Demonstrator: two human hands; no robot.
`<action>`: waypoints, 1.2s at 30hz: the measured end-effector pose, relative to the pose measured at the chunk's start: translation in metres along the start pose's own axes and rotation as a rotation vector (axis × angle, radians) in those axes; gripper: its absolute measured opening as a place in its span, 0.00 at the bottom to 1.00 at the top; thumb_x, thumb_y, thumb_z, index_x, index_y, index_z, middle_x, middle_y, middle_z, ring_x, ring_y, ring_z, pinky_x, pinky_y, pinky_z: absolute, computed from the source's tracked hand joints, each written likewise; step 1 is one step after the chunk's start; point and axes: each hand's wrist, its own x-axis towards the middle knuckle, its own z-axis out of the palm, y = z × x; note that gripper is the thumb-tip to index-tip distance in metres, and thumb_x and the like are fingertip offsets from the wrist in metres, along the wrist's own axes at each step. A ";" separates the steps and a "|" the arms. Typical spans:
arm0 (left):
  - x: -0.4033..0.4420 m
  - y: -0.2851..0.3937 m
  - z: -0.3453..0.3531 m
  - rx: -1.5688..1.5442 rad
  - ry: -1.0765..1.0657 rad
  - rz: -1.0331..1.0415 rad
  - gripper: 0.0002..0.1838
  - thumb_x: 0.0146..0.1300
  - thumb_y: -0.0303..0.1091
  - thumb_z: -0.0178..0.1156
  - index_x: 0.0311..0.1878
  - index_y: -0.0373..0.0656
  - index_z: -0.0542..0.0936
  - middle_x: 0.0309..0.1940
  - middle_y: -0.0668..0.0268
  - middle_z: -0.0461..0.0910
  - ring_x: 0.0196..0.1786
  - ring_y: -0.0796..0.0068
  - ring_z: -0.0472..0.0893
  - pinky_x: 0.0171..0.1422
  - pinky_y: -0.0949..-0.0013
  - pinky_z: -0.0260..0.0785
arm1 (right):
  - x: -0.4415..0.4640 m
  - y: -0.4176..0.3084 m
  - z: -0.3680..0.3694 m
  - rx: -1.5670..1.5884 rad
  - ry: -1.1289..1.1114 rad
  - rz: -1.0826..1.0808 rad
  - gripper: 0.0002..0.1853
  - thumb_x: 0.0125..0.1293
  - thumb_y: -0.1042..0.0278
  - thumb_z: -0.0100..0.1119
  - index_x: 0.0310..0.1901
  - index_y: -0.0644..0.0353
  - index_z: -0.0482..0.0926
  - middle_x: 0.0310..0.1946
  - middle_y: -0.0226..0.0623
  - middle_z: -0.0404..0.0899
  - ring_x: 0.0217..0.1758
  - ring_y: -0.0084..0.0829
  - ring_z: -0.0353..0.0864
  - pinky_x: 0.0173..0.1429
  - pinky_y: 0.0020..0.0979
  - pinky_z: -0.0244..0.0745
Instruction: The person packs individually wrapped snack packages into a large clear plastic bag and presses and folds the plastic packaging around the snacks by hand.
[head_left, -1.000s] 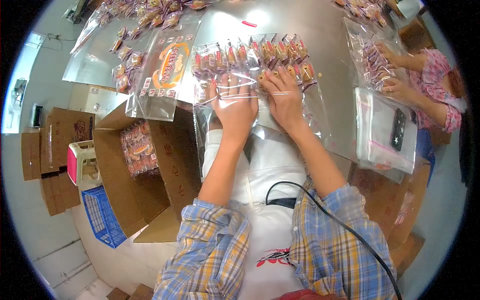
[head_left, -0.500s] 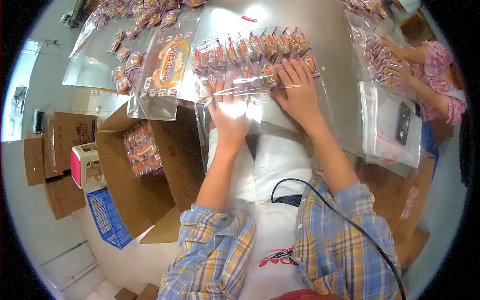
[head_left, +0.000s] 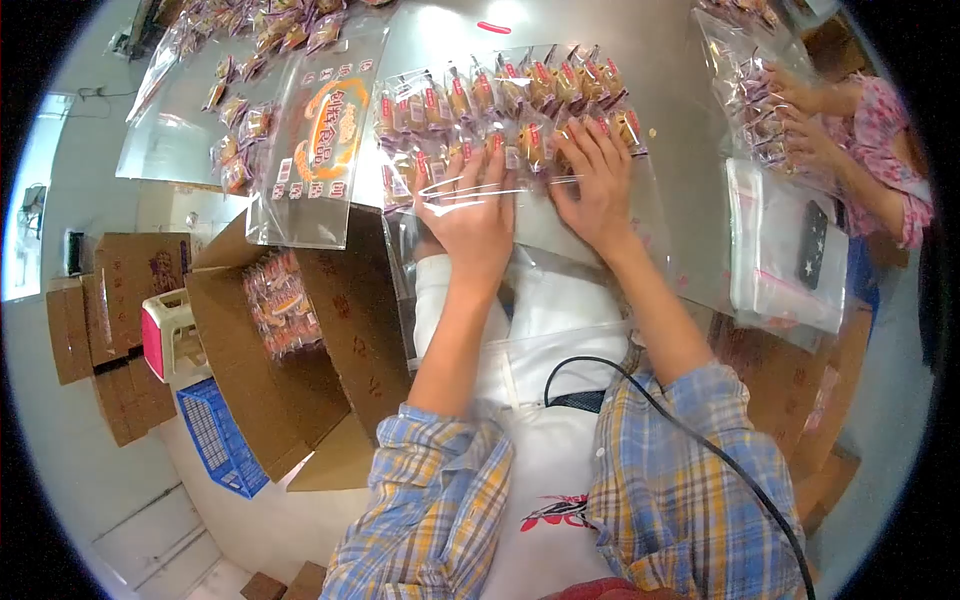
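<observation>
Two rows of small wrapped snack packets lie in a large clear plastic bag at the table's near edge. On the lower row rests my left hand, its fingers stretched out, with shiny plastic film across it. My right hand lies with fingers extended over packets at the right end of that row. Whether each hand is inside the bag or on top of it, I cannot tell. To the left is a flat clear bag with an orange printed design.
An open cardboard box at lower left holds a filled bag of packets. Loose packets lie on the table's left. At right, another person's hands touch bagged packets; a phone rests on stacked clear bags.
My left hand has shifted slightly right along the lower row, and its fingers show more clearly. My right hand stays nearly in place. The view has moved a little.
</observation>
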 end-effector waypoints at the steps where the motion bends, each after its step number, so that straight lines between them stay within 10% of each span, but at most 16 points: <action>1: 0.002 0.005 -0.001 -0.039 0.017 -0.031 0.21 0.60 0.37 0.74 0.58 0.53 0.88 0.61 0.68 0.85 0.68 0.64 0.80 0.82 0.41 0.48 | 0.000 0.001 0.003 0.008 0.018 0.003 0.31 0.60 0.63 0.72 0.68 0.44 0.81 0.70 0.39 0.77 0.78 0.43 0.69 0.84 0.52 0.53; 13: 0.013 0.005 -0.013 -0.063 -0.092 0.005 0.37 0.59 0.38 0.71 0.74 0.46 0.75 0.70 0.58 0.78 0.75 0.60 0.74 0.86 0.42 0.42 | 0.001 -0.002 0.001 -0.077 -0.008 -0.007 0.30 0.59 0.59 0.74 0.66 0.42 0.84 0.70 0.40 0.77 0.78 0.42 0.69 0.83 0.52 0.53; 36: 0.022 -0.020 -0.013 0.001 -0.087 0.078 0.29 0.59 0.29 0.67 0.66 0.42 0.82 0.63 0.59 0.84 0.70 0.58 0.80 0.83 0.41 0.55 | 0.000 0.000 -0.001 -0.043 -0.003 0.005 0.33 0.57 0.62 0.74 0.67 0.45 0.81 0.73 0.39 0.74 0.79 0.41 0.68 0.83 0.51 0.54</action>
